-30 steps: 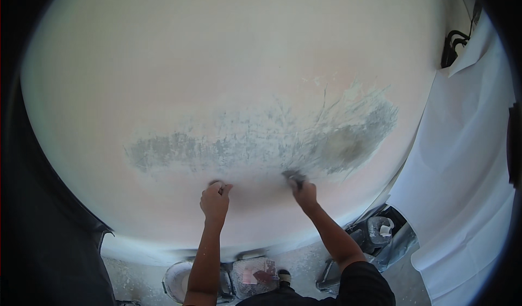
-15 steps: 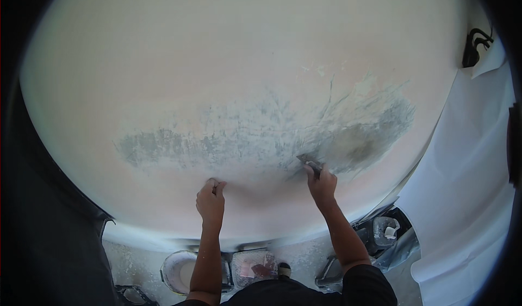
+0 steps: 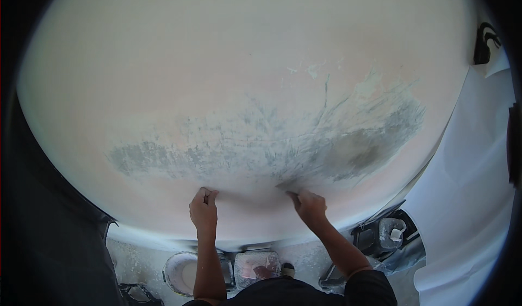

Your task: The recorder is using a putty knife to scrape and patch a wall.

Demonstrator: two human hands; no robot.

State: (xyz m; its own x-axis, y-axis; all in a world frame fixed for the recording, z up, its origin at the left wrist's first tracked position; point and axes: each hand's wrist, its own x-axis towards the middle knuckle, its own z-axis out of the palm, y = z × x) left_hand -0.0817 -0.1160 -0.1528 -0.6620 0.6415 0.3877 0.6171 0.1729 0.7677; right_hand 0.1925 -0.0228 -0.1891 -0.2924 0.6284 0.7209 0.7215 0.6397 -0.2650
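Observation:
A large pale, pinkish panel (image 3: 163,61) fills most of the view, its outline curved. Across it runs a streaky grey patch (image 3: 141,158), darker and brownish at its right end. My right hand (image 3: 311,209) grips a putty knife (image 3: 286,184), whose dark blade lies by the lower edge of the grey patch; the fingers cover most of its handle. To the left, my left hand (image 3: 203,213) is closed in a pinch close to the panel below the patch. Whatever its fingers may hold is hidden.
Below the panel stand a round whitish bucket (image 3: 173,277), a pink-smeared tray (image 3: 243,269) and, further right, a clear tub (image 3: 385,235) in a black holder. White sheeting (image 3: 462,181) hangs at the right, dark sheeting (image 3: 49,213) at the left. The floor is speckled white.
My right hand has moved down and left, bringing the putty knife from within the grey patch to its lower edge. My left hand stays pinched, slightly lower. The view has shifted a little.

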